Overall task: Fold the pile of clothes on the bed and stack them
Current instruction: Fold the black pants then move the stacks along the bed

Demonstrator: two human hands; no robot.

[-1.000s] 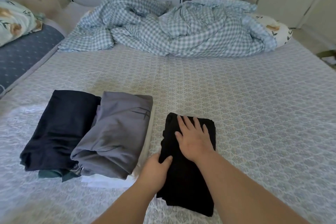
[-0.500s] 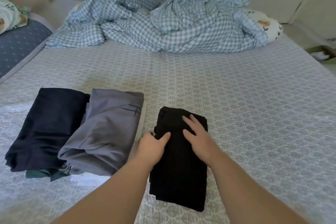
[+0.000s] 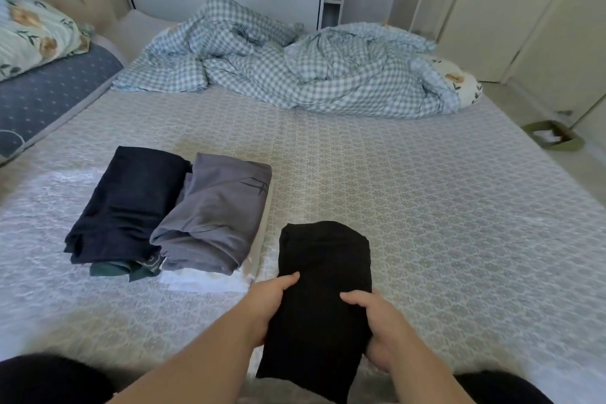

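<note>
Both thumbs lie on top of the folded black garment (image 3: 323,289) with the fingers curled under its sides: the left hand (image 3: 267,303) grips its left edge, the right hand (image 3: 377,325) its right edge. The garment sits at the near edge of the bed (image 3: 426,207). Just to its left lie a folded grey piece (image 3: 216,213) over something white, and beside that a navy piece (image 3: 131,200) over a green one. Well beyond, a checked duvet (image 3: 295,69) is crumpled across the far end.
</note>
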